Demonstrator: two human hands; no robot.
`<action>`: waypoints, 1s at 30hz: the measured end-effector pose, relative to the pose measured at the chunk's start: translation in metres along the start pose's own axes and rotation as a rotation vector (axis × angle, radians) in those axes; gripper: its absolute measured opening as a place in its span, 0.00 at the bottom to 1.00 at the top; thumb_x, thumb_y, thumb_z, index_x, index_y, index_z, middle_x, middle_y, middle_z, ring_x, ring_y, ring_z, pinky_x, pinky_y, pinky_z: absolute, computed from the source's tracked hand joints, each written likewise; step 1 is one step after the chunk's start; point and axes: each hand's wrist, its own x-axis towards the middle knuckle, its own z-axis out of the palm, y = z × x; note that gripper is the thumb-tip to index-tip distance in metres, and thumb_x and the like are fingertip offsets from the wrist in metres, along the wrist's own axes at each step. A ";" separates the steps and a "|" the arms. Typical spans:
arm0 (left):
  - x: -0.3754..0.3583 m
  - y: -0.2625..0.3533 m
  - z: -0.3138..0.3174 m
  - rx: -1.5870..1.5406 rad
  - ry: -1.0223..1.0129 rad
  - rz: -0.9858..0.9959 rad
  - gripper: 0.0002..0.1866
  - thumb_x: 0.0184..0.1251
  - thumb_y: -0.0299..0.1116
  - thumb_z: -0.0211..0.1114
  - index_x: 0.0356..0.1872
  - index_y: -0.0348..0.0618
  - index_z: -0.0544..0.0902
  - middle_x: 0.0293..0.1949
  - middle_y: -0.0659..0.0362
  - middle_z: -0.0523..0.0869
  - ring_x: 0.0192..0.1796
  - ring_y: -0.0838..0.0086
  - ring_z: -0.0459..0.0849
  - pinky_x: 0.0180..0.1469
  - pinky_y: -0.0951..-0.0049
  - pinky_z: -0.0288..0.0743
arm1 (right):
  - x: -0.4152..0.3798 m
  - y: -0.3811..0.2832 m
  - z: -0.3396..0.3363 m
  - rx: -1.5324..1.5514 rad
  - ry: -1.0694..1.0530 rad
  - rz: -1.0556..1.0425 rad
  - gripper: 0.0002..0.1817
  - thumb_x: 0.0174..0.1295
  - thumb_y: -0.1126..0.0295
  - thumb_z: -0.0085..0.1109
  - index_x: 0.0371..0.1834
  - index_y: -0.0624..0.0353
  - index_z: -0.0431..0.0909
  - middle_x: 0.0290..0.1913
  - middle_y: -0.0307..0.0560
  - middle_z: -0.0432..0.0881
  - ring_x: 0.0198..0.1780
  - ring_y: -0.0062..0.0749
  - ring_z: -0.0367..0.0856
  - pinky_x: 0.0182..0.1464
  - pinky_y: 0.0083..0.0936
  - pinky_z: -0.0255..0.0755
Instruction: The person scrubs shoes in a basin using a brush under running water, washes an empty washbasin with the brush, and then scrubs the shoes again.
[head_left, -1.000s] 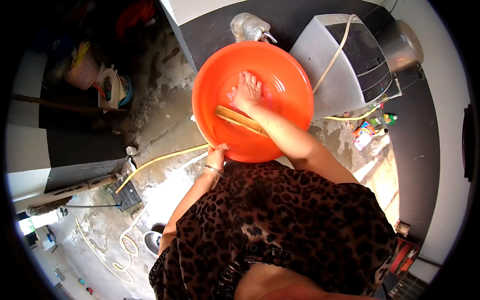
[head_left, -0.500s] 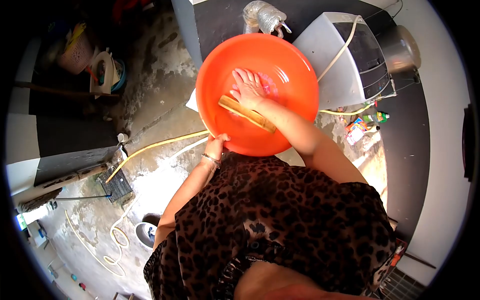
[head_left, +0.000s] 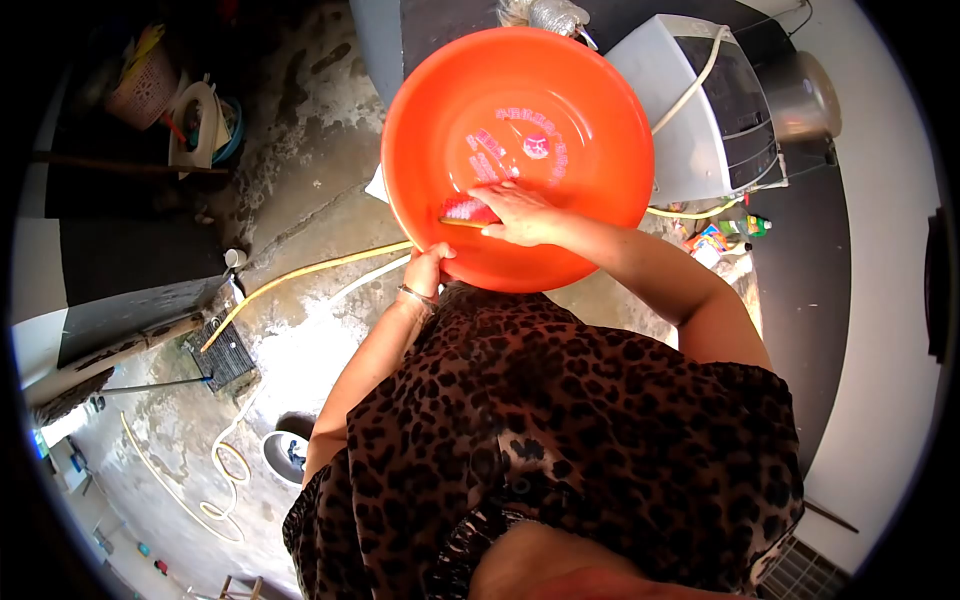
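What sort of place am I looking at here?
Probably an outdoor wash yard at a home: a washing machine against the wall, a hose across the wet concrete floor, and an orange basin.

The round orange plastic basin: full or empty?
Nearly empty: the round orange plastic basin shows its printed bottom, holding only a pink brush.

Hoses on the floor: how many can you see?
2. A yellow hose runs from under the orange basin leftward; a pale hose lies coiled lower left. Others may be hidden.

orange basin [head_left: 560,90], right hand [head_left: 522,213] w/ brush [head_left: 468,209]
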 end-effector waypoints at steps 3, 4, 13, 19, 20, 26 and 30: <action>0.000 -0.004 0.000 -0.039 0.008 -0.006 0.16 0.49 0.30 0.60 0.41 0.41 0.74 0.28 0.59 0.80 0.24 0.72 0.80 0.22 0.76 0.74 | -0.004 -0.015 -0.019 -0.062 -0.122 0.226 0.36 0.55 0.53 0.58 0.63 0.56 0.58 0.62 0.56 0.65 0.64 0.48 0.62 0.62 0.41 0.60; 0.001 -0.006 -0.002 -0.031 -0.009 -0.001 0.17 0.49 0.30 0.58 0.43 0.39 0.73 0.30 0.57 0.80 0.27 0.69 0.81 0.26 0.72 0.77 | -0.004 -0.012 -0.021 -0.128 -0.132 0.261 0.34 0.54 0.52 0.59 0.60 0.57 0.61 0.60 0.55 0.68 0.62 0.47 0.66 0.60 0.41 0.62; 0.001 0.002 -0.008 -0.085 -0.049 -0.027 0.18 0.51 0.29 0.55 0.45 0.36 0.73 0.37 0.55 0.81 0.36 0.65 0.83 0.36 0.62 0.81 | 0.002 -0.001 -0.034 -0.098 -0.076 0.175 0.21 0.57 0.60 0.56 0.52 0.53 0.66 0.42 0.54 0.79 0.49 0.46 0.76 0.46 0.39 0.70; 0.009 0.002 -0.013 -0.068 -0.047 -0.055 0.18 0.52 0.30 0.56 0.46 0.38 0.73 0.37 0.56 0.81 0.36 0.67 0.83 0.36 0.64 0.81 | 0.009 -0.040 -0.005 -0.092 -0.151 0.167 0.32 0.67 0.53 0.37 0.72 0.33 0.37 0.55 0.59 0.71 0.49 0.52 0.76 0.51 0.44 0.69; 0.007 0.002 -0.010 -0.046 -0.032 -0.056 0.18 0.52 0.30 0.56 0.46 0.39 0.73 0.37 0.56 0.81 0.35 0.67 0.83 0.36 0.64 0.81 | 0.017 -0.043 -0.003 -0.093 -0.070 0.221 0.30 0.67 0.53 0.36 0.71 0.31 0.40 0.54 0.59 0.71 0.49 0.52 0.76 0.50 0.44 0.69; 0.008 0.005 -0.014 0.024 -0.012 -0.074 0.18 0.51 0.32 0.56 0.46 0.39 0.73 0.37 0.56 0.82 0.34 0.67 0.83 0.37 0.64 0.80 | 0.074 -0.031 0.008 0.067 0.364 0.374 0.22 0.66 0.61 0.40 0.63 0.29 0.59 0.46 0.56 0.72 0.42 0.51 0.77 0.42 0.46 0.71; 0.009 0.006 -0.026 0.033 -0.013 -0.057 0.19 0.51 0.33 0.56 0.47 0.40 0.73 0.39 0.55 0.82 0.35 0.68 0.83 0.36 0.65 0.79 | 0.042 -0.046 0.044 0.132 0.216 0.132 0.28 0.67 0.65 0.37 0.69 0.25 0.49 0.60 0.49 0.67 0.50 0.50 0.74 0.47 0.42 0.71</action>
